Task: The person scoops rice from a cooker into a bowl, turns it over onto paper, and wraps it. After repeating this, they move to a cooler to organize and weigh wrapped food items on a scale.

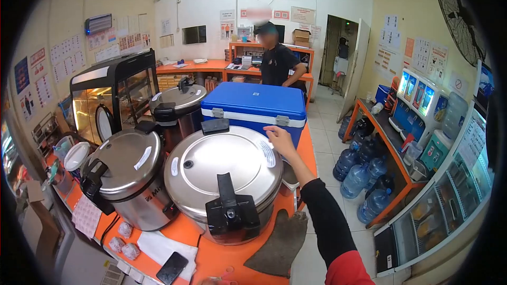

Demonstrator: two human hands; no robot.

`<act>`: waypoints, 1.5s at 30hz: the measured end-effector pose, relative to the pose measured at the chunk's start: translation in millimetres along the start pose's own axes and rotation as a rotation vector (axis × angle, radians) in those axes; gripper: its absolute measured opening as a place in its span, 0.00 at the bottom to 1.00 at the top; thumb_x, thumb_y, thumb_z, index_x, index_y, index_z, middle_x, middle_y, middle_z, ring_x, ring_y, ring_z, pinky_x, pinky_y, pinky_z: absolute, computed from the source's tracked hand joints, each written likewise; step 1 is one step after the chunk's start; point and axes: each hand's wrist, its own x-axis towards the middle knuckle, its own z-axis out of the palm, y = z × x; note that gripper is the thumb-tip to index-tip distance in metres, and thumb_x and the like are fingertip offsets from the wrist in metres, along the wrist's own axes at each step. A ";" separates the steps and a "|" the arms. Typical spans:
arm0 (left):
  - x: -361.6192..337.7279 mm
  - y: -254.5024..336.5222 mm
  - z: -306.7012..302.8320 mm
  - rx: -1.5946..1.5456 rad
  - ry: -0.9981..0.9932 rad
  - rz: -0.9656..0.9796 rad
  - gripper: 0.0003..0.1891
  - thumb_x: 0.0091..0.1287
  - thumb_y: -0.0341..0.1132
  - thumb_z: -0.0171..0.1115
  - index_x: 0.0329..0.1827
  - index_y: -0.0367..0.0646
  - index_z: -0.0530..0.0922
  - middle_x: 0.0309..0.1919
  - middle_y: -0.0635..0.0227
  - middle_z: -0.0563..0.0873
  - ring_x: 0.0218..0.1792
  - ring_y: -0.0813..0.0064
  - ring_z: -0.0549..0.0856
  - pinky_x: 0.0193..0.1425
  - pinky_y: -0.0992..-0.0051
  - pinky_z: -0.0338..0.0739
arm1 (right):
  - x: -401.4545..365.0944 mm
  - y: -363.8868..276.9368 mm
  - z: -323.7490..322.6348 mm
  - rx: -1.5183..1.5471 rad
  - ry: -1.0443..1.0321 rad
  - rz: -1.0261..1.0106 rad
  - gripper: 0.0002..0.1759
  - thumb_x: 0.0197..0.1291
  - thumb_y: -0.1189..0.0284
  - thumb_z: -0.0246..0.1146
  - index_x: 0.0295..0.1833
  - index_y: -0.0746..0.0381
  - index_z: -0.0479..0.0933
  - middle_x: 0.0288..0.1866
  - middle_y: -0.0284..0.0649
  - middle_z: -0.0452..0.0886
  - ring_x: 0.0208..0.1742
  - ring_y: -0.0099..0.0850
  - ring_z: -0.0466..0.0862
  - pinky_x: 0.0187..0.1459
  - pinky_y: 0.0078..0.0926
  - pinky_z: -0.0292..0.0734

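My right hand [281, 140] reaches forward over the right rim of a large steel rice cooker [222, 161], close in front of a blue cooler box [253, 100] with a white band. Its fingers are apart and slightly bent, with nothing seen in them. The cooker's lid is down, its black latch [231, 208] facing me. To its left stands a second steel rice cooker [124, 166], and behind, a third one [178, 100], both with lids down. My left hand is out of view.
On the orange counter lie a phone [172, 268], a white cloth [163, 248], wrapped balls [125, 229] and a dark grey cloth [278, 243]. A person [277, 58] stands beyond the cooler box. Water bottles [359, 179] stand under the right-hand table; a glass display case [113, 95] is at left.
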 end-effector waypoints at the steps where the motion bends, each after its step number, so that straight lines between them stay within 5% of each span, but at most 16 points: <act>1: -5.2 0.1 0.1 -0.001 -0.005 -0.009 0.33 0.62 0.45 0.58 0.67 0.38 0.61 0.63 0.55 0.70 0.67 0.51 0.65 0.69 0.42 0.46 | -4.6 -15.0 6.1 0.113 -0.005 -0.002 0.13 0.60 0.65 0.58 0.47 0.56 0.81 0.29 0.41 0.84 0.29 0.30 0.84 0.35 0.26 0.77; 4: -14.9 0.1 0.3 -0.003 -0.024 -0.025 0.33 0.62 0.45 0.58 0.67 0.39 0.61 0.62 0.55 0.70 0.66 0.51 0.65 0.69 0.43 0.46 | -16.2 -37.9 24.1 0.020 -0.145 0.031 0.14 0.59 0.61 0.58 0.47 0.53 0.81 0.30 0.42 0.84 0.32 0.34 0.85 0.38 0.28 0.77; 6: -19.3 1.0 0.0 0.003 -0.014 -0.030 0.33 0.62 0.45 0.58 0.67 0.39 0.61 0.62 0.55 0.70 0.66 0.51 0.66 0.69 0.44 0.47 | -22.4 -40.2 33.5 -0.329 -0.147 -0.070 0.16 0.57 0.57 0.59 0.46 0.52 0.81 0.28 0.42 0.83 0.33 0.39 0.84 0.39 0.34 0.77; 21: -54.3 12.6 0.0 0.014 -0.054 -0.085 0.32 0.62 0.45 0.58 0.66 0.39 0.63 0.61 0.55 0.71 0.65 0.52 0.67 0.68 0.47 0.51 | -20.7 -35.1 33.6 -0.123 -0.060 0.028 0.15 0.55 0.59 0.57 0.37 0.56 0.82 0.21 0.38 0.82 0.28 0.38 0.84 0.34 0.31 0.77; 35: -85.1 23.5 -6.3 -0.005 -0.080 -0.128 0.31 0.62 0.45 0.58 0.65 0.39 0.64 0.61 0.55 0.72 0.64 0.53 0.69 0.68 0.50 0.55 | -18.0 -24.6 32.9 -0.041 0.001 -0.027 0.14 0.58 0.62 0.60 0.41 0.59 0.83 0.19 0.36 0.79 0.21 0.22 0.79 0.25 0.22 0.71; 40: -93.4 25.3 -10.4 -0.046 -0.069 -0.150 0.30 0.62 0.44 0.58 0.65 0.39 0.65 0.60 0.55 0.73 0.63 0.54 0.70 0.67 0.51 0.56 | -49.6 -27.6 -1.4 0.712 0.005 0.189 0.11 0.65 0.70 0.54 0.45 0.61 0.80 0.19 0.27 0.71 0.19 0.15 0.67 0.21 0.13 0.61; 42: -99.4 27.4 -10.9 -0.072 -0.063 -0.162 0.30 0.62 0.44 0.58 0.65 0.39 0.65 0.60 0.55 0.73 0.63 0.54 0.70 0.67 0.52 0.56 | -85.2 -15.9 -34.0 0.539 0.026 0.061 0.12 0.66 0.69 0.53 0.46 0.63 0.80 0.18 0.26 0.68 0.18 0.14 0.64 0.19 0.12 0.58; 45: -112.2 29.3 -8.2 -0.126 -0.085 -0.195 0.30 0.62 0.44 0.58 0.65 0.39 0.65 0.60 0.55 0.73 0.63 0.54 0.70 0.67 0.52 0.57 | -154.3 31.4 -74.8 0.384 0.143 0.148 0.13 0.66 0.65 0.55 0.45 0.61 0.79 0.19 0.25 0.67 0.19 0.13 0.65 0.20 0.13 0.57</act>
